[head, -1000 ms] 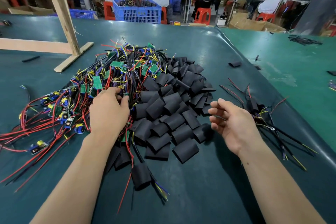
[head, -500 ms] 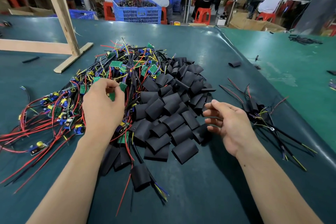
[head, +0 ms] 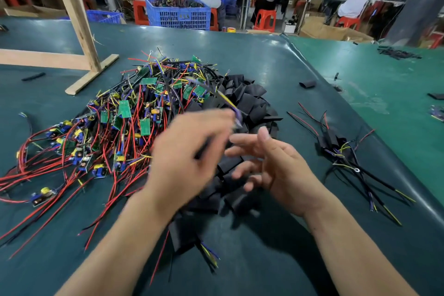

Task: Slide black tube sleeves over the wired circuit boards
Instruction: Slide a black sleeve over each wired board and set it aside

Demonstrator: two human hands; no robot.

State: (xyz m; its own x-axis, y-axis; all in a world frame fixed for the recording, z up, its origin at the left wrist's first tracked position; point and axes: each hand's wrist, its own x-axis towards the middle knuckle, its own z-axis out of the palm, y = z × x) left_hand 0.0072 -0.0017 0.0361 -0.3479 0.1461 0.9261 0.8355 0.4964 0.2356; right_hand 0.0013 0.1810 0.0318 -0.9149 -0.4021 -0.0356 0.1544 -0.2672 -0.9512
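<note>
two hands sit over the dark green table (head: 240, 259), close together but not touching, as far as i can read the blurred frame. my left hand (head: 185, 158) is motion-blurred; its fingers are curled, and a wired board (head: 236, 116) with purple and yellow leads projects from its fingertip end, up and to the right. i read this as a pinch on that board, though the contact itself is smeared. my right hand (head: 276, 163) is palm-inward, fingers spread and relaxed, holding nothing; its fingertips point toward the left hand.

location of task items, relative to the hands:
- pile of wired circuit boards (head: 125, 122): ahead and left of the left hand, green boards with red, black and yellow leads fanning out toward the left edge.
- heap of black tube sleeves (head: 247, 101): directly beyond and beneath both hands, touching the board pile on its right side.
- sleeved assemblies (head: 336, 149): right of the right hand, apart from it, leads trailing toward me.
- one loose sleeve (head: 307, 84): far ahead and right of the right hand.

a wooden frame (head: 79, 31) stands far ahead of the left hand. a blue crate (head: 179, 15) and seated workers are beyond the table's far edge.
</note>
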